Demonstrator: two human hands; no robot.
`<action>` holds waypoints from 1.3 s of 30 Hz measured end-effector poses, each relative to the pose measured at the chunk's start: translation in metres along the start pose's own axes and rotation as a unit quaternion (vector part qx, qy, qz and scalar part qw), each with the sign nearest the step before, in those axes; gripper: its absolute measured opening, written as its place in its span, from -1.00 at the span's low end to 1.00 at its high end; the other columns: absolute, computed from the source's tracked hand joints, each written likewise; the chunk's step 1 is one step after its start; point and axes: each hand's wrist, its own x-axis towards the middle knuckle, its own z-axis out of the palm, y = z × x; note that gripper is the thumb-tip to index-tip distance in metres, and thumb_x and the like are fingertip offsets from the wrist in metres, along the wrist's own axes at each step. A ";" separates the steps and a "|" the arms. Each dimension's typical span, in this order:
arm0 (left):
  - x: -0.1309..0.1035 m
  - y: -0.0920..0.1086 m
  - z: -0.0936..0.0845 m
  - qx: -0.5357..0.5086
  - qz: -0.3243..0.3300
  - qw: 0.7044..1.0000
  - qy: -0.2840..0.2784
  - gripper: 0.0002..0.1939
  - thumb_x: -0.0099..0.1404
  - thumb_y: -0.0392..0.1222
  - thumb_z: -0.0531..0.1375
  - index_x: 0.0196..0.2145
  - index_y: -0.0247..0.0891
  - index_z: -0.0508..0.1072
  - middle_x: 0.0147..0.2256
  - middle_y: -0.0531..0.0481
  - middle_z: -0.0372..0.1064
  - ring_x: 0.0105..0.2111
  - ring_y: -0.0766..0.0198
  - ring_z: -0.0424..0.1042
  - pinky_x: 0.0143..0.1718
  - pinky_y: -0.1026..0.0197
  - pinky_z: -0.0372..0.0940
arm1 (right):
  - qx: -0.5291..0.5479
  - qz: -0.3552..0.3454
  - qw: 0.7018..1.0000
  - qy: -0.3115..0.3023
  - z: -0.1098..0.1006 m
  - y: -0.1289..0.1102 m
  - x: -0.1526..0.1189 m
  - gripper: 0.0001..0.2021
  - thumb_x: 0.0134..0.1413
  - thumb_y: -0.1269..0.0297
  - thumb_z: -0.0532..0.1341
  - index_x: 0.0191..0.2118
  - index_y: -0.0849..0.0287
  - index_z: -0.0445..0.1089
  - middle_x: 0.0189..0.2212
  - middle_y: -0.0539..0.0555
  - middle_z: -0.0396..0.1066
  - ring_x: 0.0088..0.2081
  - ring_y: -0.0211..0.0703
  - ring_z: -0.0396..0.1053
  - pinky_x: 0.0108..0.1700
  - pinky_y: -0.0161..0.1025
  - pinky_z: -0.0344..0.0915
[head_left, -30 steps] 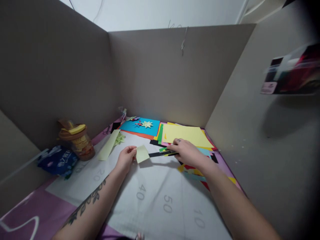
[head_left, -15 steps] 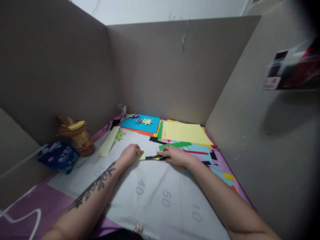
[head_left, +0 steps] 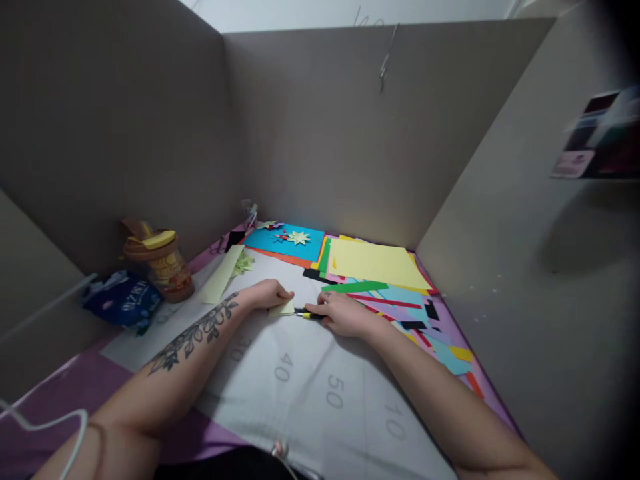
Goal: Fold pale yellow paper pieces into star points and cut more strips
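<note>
My left hand is closed, pinching a small pale yellow piece of paper low over the white sheet. Facing it from the right, my right hand is wrapped round black-and-yellow scissors. Their blades point left and meet the right side of the small paper; how far they are parted is too small to tell. Behind my left wrist lie a long pale yellow strip and a pile of light green paper scraps.
Paper stars lie on a blue sheet at the back. A yellow sheet stack and coloured strips spread at the right. A lidded brown cup and a blue packet stand left. Grey panels enclose the table.
The scissors' two yellow-and-black handle parts, spread before, are now closer together. My hands remain near each other around the small paper. The camera view has shifted slightly.
</note>
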 end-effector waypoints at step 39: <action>0.001 -0.008 0.013 0.020 0.004 1.000 0.011 -0.49 0.16 0.18 0.07 -0.51 -0.35 0.53 -0.71 0.11 0.13 -0.63 0.40 -0.03 -0.57 0.30 -0.10 | -0.052 -0.011 0.998 -0.043 -0.007 -0.035 -0.007 -0.54 0.10 0.31 0.08 0.15 0.13 0.20 -0.15 0.23 0.28 -0.18 -0.01 0.29 -0.24 -0.23 0.17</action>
